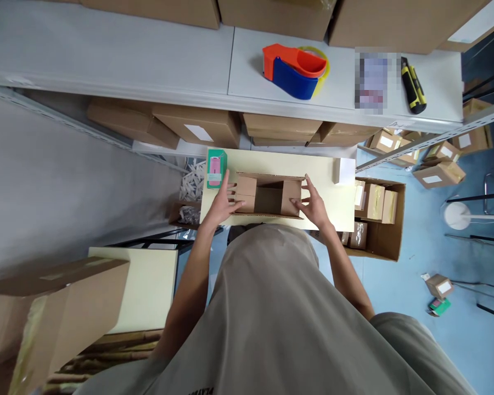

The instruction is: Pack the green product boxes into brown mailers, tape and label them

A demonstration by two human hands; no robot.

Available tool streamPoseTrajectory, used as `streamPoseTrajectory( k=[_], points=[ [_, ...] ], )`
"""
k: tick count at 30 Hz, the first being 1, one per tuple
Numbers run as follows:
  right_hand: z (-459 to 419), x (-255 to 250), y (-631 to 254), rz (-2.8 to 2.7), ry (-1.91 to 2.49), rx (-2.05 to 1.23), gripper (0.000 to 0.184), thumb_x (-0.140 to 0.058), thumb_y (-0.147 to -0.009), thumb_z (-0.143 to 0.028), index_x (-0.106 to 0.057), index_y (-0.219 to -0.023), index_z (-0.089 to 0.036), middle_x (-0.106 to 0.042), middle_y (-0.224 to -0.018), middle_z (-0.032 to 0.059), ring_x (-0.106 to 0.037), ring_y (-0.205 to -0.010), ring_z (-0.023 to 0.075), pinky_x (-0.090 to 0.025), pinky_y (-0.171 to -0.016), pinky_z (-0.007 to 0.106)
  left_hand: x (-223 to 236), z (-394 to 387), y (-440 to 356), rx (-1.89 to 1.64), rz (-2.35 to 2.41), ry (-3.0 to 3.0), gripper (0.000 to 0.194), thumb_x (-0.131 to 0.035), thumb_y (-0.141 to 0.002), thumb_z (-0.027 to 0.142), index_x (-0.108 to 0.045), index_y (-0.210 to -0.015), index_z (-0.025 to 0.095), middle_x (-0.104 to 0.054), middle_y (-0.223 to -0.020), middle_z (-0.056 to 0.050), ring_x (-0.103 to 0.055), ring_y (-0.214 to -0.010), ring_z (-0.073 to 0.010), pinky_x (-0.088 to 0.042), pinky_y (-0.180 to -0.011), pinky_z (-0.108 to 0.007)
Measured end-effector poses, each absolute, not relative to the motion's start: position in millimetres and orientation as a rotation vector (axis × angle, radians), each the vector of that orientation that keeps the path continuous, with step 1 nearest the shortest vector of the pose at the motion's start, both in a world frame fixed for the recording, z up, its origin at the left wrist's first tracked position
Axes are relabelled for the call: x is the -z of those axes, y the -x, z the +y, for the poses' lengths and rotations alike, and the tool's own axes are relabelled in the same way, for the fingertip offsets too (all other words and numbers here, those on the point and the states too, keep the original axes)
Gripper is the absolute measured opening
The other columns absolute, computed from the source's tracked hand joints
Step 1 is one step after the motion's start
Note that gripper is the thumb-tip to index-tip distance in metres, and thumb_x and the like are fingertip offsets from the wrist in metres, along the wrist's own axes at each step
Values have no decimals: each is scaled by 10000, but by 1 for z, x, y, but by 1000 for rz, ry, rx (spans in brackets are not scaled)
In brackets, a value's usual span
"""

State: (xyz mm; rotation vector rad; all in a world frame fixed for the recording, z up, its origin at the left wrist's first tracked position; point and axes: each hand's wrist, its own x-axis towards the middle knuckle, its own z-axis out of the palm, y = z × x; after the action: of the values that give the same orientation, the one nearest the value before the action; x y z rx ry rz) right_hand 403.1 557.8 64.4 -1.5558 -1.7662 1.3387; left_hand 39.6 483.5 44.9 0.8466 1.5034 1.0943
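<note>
Two hands are working | left hand (220,205) and right hand (314,208) are grasping the open carton's (246,195) ends on the bench (338,207) | apparently steadying end flaps; next move is likely needing even pressure

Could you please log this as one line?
left hand: on open carton, left end | right hand: on its right end | on table: green box, white box

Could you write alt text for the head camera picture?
From above, a person's left hand and right hand touch opposite ends of an open cardboard box on a pale table. On the table are a green box, left, and a white box, right; a tape dispenser and a cutter lie on the shelf beyond.
</note>
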Motion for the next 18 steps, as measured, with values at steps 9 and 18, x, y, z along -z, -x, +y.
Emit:
streamPoseTrajectory(
  k=[9,18],
  points=[
    [545,-86,-419,-1873,1301,-1583,1035,-992,-748,-769,-642,-1646,-393,-360,-1849,115,-535,-1614,470,-667,-1175,640,-88,477,-27,-943,1400,-900,687,-1060,-682,300,-809,-1321,290,-631,-1612,-125,-550,-1587,-407,-599,-1180,-458],
    [556,-65,-405,-1796,1435,-1365,569,-726,-977,-814,-860,-1232,-324,-645,-1554,111,-776,-1177,309,-750,-957,528,-53,479,-45,-1079,1663,-878,452,-1054,-695,408,-800,-1027,233,-787,-1235,-105,-762,-1101,-289,-663,-934,-380]
  ],
)
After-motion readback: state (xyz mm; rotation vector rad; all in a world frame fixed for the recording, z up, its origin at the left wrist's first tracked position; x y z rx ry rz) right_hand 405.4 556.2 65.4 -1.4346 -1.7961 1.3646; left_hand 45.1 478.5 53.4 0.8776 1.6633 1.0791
